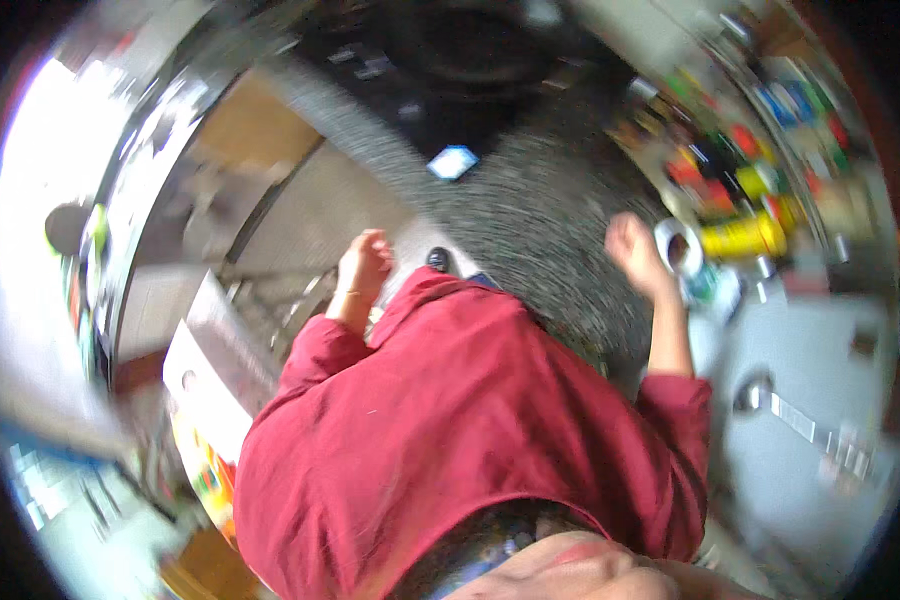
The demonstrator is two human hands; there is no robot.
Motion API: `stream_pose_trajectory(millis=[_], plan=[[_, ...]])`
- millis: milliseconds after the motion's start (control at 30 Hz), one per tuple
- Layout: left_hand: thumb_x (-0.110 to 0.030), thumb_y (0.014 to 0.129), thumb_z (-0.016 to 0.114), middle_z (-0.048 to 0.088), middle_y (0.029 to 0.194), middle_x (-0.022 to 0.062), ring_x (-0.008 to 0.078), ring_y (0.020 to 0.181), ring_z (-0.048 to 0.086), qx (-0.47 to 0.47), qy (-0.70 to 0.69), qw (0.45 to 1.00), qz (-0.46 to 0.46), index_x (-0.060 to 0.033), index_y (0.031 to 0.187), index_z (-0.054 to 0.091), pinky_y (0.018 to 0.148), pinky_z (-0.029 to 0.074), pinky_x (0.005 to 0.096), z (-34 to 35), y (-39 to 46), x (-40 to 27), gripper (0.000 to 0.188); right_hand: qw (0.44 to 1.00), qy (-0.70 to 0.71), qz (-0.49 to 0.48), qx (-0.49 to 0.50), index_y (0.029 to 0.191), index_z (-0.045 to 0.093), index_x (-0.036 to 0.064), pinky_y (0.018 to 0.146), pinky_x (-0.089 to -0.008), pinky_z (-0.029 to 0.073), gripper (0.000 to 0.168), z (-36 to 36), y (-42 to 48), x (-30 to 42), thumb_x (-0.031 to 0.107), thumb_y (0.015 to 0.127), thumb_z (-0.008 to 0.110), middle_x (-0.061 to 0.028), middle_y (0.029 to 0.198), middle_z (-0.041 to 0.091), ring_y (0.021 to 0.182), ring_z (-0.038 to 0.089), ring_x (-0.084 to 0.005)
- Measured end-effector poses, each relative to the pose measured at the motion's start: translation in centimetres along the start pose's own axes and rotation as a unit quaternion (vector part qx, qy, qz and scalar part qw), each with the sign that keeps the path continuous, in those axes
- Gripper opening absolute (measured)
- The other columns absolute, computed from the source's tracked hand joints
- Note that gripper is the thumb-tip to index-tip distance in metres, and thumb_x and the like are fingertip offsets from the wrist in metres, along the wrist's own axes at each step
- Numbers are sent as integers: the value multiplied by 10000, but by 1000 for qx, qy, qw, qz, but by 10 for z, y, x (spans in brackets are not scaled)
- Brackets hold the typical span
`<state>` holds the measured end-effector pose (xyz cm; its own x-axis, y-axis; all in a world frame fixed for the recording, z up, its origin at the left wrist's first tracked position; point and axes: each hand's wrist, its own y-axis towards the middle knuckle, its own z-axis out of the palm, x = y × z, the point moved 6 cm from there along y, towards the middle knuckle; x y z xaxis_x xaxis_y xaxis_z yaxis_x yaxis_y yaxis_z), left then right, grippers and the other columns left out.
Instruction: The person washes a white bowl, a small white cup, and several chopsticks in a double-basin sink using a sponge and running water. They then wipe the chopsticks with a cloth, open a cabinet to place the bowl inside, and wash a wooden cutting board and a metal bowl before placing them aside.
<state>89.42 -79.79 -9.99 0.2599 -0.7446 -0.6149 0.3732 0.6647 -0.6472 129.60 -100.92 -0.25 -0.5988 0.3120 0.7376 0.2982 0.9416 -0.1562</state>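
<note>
My left hand (365,264) hangs in front of my body with its fingers curled, and no object shows in it. A thin band circles that wrist. On the other side, my right hand (633,244) is curled like a fist and blurred; I see nothing in it. Close beside the right hand is a white round rim with a dark centre (679,251), a cup or a roll; I cannot tell which, or whether they touch. A yellow cylindrical container (742,236) lies or stands just right of it.
A dark speckled floor (540,202) stretches ahead, with one dark shoe (438,259) on its edge. To the right is a pale grey table (795,360) bearing a shiny metal object (754,393). Cardboard (259,124) and a white box (208,375) stand at left. Motion blurs much.
</note>
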Motion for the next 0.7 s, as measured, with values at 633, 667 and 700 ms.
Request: stream_pose_trajectory(millis=[633,667,700], plan=[[-221,861,554,573,755,-6,73,641,535,-106,-104,971,186,-117,938,520,564,437,215,-162,-4,-208,134,915,-224,-150,301,1139,511,18,884,-362,412,403,278,240,234,233,808,593,-178,1113,548,1046,522,-304],[-225,860,555,573,758,-9,73,646,536,-132,-131,961,204,-120,936,521,574,439,219,-182,-18,-216,134,902,-220,-183,324,1139,509,19,884,-361,413,399,301,256,252,223,809,598,-173,1113,549,1044,525,-301],[-228,859,555,574,761,-12,74,651,536,-160,-159,948,223,-123,933,521,584,440,222,-200,-34,-222,133,889,-220,-212,340,1139,508,18,883,-362,414,398,322,269,270,222,810,598,-171,1113,550,1042,526,-299]])
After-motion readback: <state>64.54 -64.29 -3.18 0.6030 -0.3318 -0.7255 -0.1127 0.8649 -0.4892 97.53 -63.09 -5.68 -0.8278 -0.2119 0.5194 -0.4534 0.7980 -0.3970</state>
